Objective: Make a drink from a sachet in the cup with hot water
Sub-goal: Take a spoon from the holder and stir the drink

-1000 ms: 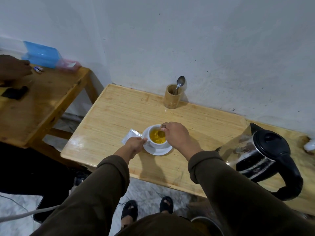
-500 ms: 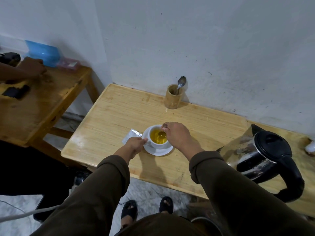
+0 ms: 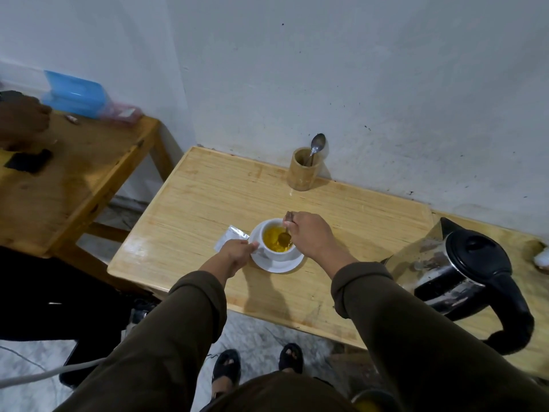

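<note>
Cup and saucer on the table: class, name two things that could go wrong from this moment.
The cup looks nearly full of yellow drink, so the spoon in the right hand could slop it onto the saucer. The left hand grips the cup's side, where a splash could scald it.

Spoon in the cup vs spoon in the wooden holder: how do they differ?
The spoon in the cup is held by the right hand, bowl down in yellow liquid; the spoon in the holder is untouched, bowl up. The first sits mid-table in the white cup; the second stands in the wooden holder by the wall. Both look metal.
</note>
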{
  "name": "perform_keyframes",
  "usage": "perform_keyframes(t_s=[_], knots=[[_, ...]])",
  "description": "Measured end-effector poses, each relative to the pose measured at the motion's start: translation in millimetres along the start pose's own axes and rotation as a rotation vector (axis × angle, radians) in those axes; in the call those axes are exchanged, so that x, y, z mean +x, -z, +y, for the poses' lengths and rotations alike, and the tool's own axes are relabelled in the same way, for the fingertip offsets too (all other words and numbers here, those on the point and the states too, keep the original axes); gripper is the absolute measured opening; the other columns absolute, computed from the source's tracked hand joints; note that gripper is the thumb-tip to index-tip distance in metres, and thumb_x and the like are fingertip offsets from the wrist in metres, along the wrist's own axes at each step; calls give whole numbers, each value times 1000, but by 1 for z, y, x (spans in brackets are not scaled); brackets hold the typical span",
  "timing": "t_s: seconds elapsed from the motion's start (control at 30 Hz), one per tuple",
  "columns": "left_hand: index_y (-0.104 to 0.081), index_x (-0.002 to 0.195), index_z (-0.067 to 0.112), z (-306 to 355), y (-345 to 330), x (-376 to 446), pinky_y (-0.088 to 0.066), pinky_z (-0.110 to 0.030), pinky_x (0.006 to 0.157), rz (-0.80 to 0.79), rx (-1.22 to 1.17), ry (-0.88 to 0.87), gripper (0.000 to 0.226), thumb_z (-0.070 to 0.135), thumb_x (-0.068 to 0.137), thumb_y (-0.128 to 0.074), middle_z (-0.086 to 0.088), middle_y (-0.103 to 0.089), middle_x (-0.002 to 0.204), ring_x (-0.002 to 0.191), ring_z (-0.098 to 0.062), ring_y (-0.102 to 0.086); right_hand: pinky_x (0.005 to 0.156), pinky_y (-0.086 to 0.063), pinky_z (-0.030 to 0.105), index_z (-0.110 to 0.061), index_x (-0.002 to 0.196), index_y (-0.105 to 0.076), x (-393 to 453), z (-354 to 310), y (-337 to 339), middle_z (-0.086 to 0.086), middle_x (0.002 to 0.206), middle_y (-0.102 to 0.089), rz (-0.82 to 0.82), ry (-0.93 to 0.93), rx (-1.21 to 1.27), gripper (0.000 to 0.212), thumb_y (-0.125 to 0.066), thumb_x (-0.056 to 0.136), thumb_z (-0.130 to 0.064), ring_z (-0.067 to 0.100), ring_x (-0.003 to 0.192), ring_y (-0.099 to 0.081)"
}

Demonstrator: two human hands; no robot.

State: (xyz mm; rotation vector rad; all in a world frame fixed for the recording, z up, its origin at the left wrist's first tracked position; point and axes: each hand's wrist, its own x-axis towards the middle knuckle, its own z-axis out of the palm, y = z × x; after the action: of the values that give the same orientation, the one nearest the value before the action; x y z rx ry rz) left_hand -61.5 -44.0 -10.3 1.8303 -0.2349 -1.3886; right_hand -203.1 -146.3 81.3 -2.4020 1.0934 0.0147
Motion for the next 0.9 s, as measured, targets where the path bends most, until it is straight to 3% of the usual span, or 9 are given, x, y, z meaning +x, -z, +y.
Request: perform_keyframes(t_s=[0.1,0.23,0.43,0.57,0.8,0.9], knots=[[-46,137,-8,0,0,1,-48,-46,97,-11,19,-17,54,23,94,-55,-30,-39,146,126,-32,-51,84,-52,41,-19,107,-68,1,0,-2,8,107,-71,29,0,34,28,-42,96,-25,28,100,-61],[-48,133,-11,-1,-2,3,-35,-52,110,-12,39,-25,51,21,95,-53,-33,-38,145,109,-26,-52,91,-51,38,-21,112,-69,-4,-1,-3,3,115,-71,-13,17,108,27,-48,95,-25,23,105,-63],[-49,134,-9,-1,0,7,-41,-46,105,-24,42,-17,52,23,94,-54,-32,-40,145,124,-33,-52,86,-52,41,-14,101,-69,-4,-1,-1,11,102,-72,-60,-25,171,26,-49,94,-28,27,96,-63],[-46,137,-7,-3,1,12,-34,-48,112,-35,51,-4,55,25,93,-56,-30,-39,146,137,-41,-37,82,-50,40,-12,106,-64,-2,-1,1,12,104,-68,-18,-45,27,28,-42,96,-27,30,97,-60],[-48,137,-4,-5,5,15,-33,-52,112,-39,117,1,58,30,91,-57,-31,-36,147,138,-45,-34,91,-50,37,-22,113,-68,-8,-7,-5,2,118,-70,20,-26,112,27,-47,96,-25,23,107,-62],[-54,130,-5,-4,5,16,-43,-51,97,-50,155,-12,51,31,93,-55,-34,-40,143,117,-42,-57,92,-50,38,-23,111,-70,-13,-8,-8,2,117,-71,-5,-16,166,24,-53,93,-24,22,105,-63]])
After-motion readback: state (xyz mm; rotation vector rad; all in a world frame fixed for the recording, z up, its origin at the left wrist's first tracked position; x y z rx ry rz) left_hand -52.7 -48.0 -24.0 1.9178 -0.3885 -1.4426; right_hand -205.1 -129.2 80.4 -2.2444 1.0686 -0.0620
